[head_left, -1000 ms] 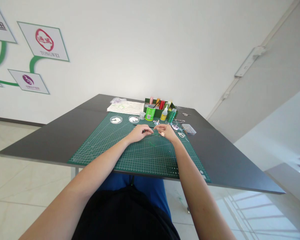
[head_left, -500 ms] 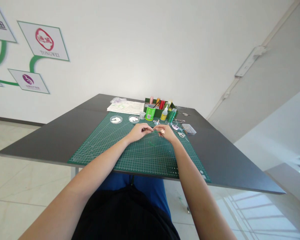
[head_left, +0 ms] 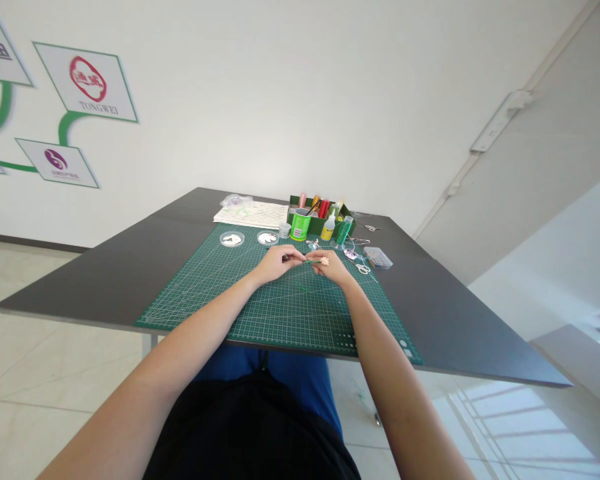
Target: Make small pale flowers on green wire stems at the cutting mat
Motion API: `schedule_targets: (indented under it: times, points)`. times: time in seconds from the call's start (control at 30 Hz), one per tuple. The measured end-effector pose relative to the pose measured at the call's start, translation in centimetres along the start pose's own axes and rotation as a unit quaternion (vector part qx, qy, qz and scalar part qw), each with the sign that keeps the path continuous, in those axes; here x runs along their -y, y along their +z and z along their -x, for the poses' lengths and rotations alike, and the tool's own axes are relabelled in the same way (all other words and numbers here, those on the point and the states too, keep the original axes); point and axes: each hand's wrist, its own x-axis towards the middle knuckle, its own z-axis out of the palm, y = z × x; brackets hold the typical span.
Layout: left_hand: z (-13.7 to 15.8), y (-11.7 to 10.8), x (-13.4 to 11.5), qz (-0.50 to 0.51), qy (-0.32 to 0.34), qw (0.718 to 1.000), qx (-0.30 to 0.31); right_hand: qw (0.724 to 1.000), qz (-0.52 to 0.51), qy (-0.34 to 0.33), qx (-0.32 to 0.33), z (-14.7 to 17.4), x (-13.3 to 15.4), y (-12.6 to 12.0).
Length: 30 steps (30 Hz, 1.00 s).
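Note:
A small artificial flower (head_left: 325,261) with a pale pink head and a thin green stem is held level above the green cutting mat (head_left: 290,313). My left hand (head_left: 280,262) is closed, its thumb and fingers pinching the stem end. At the flower head, my right hand (head_left: 331,265) has its fingers closed round the stem. Fingers partly hide the stem. A bit of green thread (head_left: 304,287) lies on the mat just below my hands.
Behind my hands stand a green can (head_left: 301,225), a glue bottle (head_left: 329,228) and a dark green box (head_left: 294,201) of spools. Two shallow dishes (head_left: 232,239) are at left. White-handled scissors (head_left: 363,269) and a clear plastic case (head_left: 378,258) lie at right.
My right hand's fingers have shifted slightly at the flower, and the green stem shows more between my hands. My left hand stays almost where it was.

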Motion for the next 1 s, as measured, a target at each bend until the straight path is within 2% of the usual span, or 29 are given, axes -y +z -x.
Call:
schedule_targets:
  times: [0.63,1.0]
  points:
    - [-0.16,-0.09,0.32,0.021,-0.009,0.999,-0.023,0.999,0.007,0.037,0.000,-0.10,0.28,0.30]
    - [-0.21,-0.06,0.54,0.022,-0.013,0.999,-0.036,1.000,0.008,0.028,0.002,-0.15,0.15,0.32]
